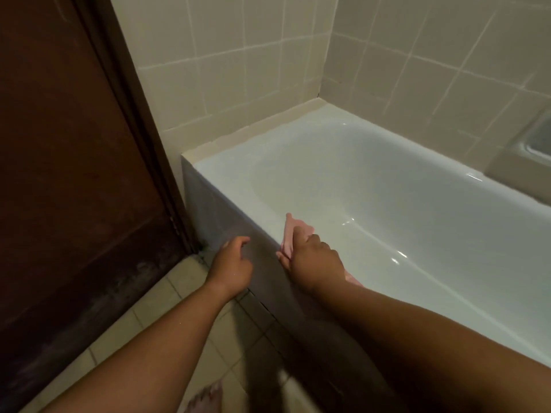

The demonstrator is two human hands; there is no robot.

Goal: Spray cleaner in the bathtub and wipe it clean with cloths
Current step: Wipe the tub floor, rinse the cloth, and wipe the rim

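1. Beige wall tiles (238,70) close two sides of a white tub (372,186). A dark door (74,144) stands at the left, and a tiled floor (155,302) lies below.
2. The right grip (316,257) is closed round a pink cloth (290,231) and presses it on the tub's near rim, towards the end corner. Part of the cloth sticks out ahead of the knuckles.
3. The left grip (232,263) hangs in front of the tub's side panel (208,210), fingers loosely curled and holding nothing. Whether it touches the panel cannot be told.
4. No spray bottle shows, so the step in hand looks like wiping the rim.
5. To do it well, I judge: spread the cloth flatter under the palm rather than bunched, and draw it along the rim one way in overlapping strokes.
6. Working from the rim down into the basin should keep dirty runoff off enamel already wiped.
7. Glints on the basin suggest a wet, slick surface. The free grip could brace on the rim when leaning in, and the cloth should be turned to a fresh face once soiled.
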